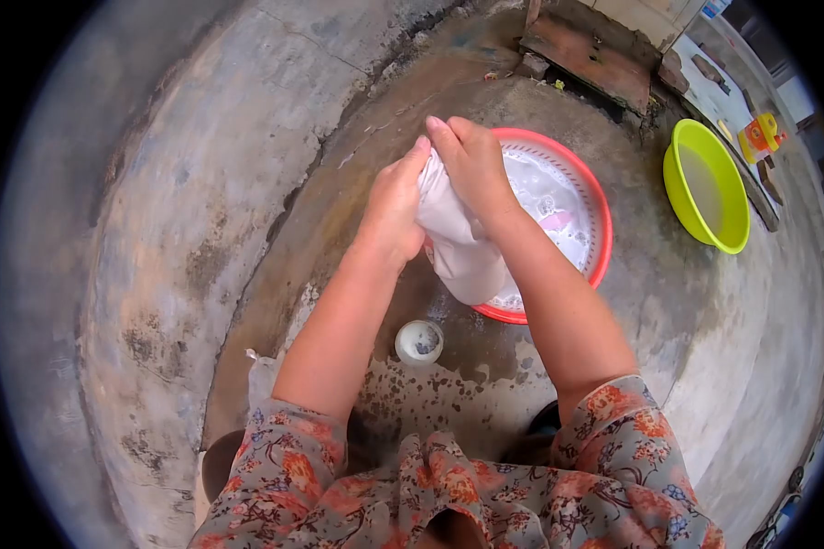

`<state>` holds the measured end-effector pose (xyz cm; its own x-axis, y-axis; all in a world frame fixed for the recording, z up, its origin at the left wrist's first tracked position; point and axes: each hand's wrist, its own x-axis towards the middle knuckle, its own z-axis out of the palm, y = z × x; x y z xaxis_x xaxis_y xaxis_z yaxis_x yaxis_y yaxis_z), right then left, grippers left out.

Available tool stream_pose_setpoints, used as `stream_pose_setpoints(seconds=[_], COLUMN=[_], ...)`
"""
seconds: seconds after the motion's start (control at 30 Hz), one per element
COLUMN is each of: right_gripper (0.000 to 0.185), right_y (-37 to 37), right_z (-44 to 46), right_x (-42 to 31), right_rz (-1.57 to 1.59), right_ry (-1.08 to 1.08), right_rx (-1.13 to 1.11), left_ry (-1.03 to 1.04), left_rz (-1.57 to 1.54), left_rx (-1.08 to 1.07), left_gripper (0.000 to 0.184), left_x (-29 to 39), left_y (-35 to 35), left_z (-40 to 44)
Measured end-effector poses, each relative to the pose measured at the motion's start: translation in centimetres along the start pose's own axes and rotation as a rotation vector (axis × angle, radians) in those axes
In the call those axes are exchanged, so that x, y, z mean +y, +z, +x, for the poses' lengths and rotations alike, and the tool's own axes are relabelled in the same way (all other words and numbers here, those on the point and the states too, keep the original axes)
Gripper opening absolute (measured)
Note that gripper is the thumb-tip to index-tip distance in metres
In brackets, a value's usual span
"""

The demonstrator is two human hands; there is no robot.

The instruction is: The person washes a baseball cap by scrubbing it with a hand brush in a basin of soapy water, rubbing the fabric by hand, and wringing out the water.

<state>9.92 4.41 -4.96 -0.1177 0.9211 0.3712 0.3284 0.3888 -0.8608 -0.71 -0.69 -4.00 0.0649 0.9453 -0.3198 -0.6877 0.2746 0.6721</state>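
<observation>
A wet, pale pinkish-white cloth [458, 242] hangs from both my hands, bunched at the top and draping down over the near left rim of a red basin [598, 215]. My left hand [396, 203] grips its upper left side, thumb pointing up. Close beside it, my right hand [474, 169] is closed on the cloth's upper right part. Foamy white water [545, 188] fills the basin, and a small pink piece [556, 220] shows among the suds. The cloth's lower end covers part of the basin.
A small round white tub [419, 342] stands on the wet concrete in front of me. To the right is a lime-green basin [725, 206] with cloudy water, near a yellow-and-orange container [760, 137]. A raised concrete ledge [192, 229] runs along the left.
</observation>
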Motion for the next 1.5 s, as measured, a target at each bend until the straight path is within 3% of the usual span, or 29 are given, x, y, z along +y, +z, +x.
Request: stream_pose_setpoints(seconds=[0.1,0.17,0.27,0.33,0.47,0.53,0.57,0.63,0.77,0.83,0.87,0.93,1.03,1.07,1.1,1.17,1.23,1.3,1.4,1.47,1.5], right_gripper=[0.039,0.033,0.029,0.025,0.023,0.026,0.026,0.02,0.021,0.019,0.019,0.018,0.017,0.018,0.018,0.021,0.021,0.021,0.021,0.025,0.025], right_y=[-0.8,-1.8,-3.3,-4.5,-6.2,-6.3,-6.2,-6.2,-5.7,-6.0,-6.1,-6.1,-5.4,-5.2,-4.9,-4.2,-4.0,-4.7,-3.1,-1.4,-1.0], right_z=[0.0,0.3,0.8,0.6,-2.7,-6.1,-7.2,-9.1,-8.6,-8.4,-8.3,-8.7,-10.2,-9.8,-9.1,-7.2,-3.3,-0.4,0.8,0.2,0.1], right_x=[0.6,1.4,2.4,4.3,13.2,20.7,20.8,20.5,20.8,19.9,19.3,18.0,20.4,19.3,18.0,15.4,12.5,5.6,-0.3,-0.9,0.0], right_rz=[0.577,0.564,0.503,0.626,0.244,-0.137,-0.137,-0.459,-0.312,-0.422,-0.421,0.116,-0.115,0.113,0.114,0.909,1.005,0.909,0.824,0.199,0.201], right_ry=[0.39,0.361,0.363,0.537,0.836,0.798,0.797,0.737,0.854,0.571,0.57,1.015,0.871,1.055,1.055,1.203,1.096,0.83,0.66,-0.068,-0.069], right_rx=[-0.045,-0.102,-0.228,-0.147,0.035,0.045,0.044,0.199,0.246,0.164,0.164,-0.099,0.056,0.032,0.033,0.178,0.167,-0.261,-0.451,-0.598,-0.597], left_ry=[-0.089,-0.125,-0.086,-0.024,-0.036,-0.032,-0.03,-0.062,-0.061,-0.06,-0.059,-0.07,-0.071,-0.071,-0.058,-0.048,-0.073,-0.088,-0.094,-0.129,-0.128], left_rz=[0.034,0.029,0.294,0.216,0.093,-0.007,-0.008,-0.1,-0.114,-0.116,-0.116,-0.125,-0.13,-0.13,-0.12,-0.113,-0.103,-0.103,-0.11,-0.155,-0.153], left_rx=[0.054,0.015,-0.152,-0.114,-0.078,-0.074,-0.074,-0.071,-0.087,-0.06,-0.061,-0.062,-0.022,-0.022,-0.018,-0.013,0.003,0.021,0.057,0.055,0.055], left_gripper=[0.042,0.044,0.042,0.04,0.034,0.034,0.034,0.036,0.037,0.038,0.038,0.04,0.04,0.04,0.041,0.041,0.042,0.042,0.039,0.033,0.033], left_x=[1.6,2.0,1.9,1.8,1.9,1.8,1.7,1.6,1.2,0.8,0.8,0.7,0.6,0.6,0.5,0.2,-0.2,-0.5,-1.2,-1.3,-1.1], left_y=[-1.5,-1.6,-1.7,-2.3,-3.0,-3.5,-3.6,-3.4,-3.3,-3.6,-3.7,-3.9,-3.7,-3.6,-3.5,-3.3,-3.5,-3.5,-3.1,-2.9,-2.7], left_z=[0.8,0.3,0.0,0.5,0.9,1.2,1.3,1.4,1.8,2.1,2.1,2.2,2.1,2.1,2.0,2.0,2.4,2.4,2.5,2.3,2.0])
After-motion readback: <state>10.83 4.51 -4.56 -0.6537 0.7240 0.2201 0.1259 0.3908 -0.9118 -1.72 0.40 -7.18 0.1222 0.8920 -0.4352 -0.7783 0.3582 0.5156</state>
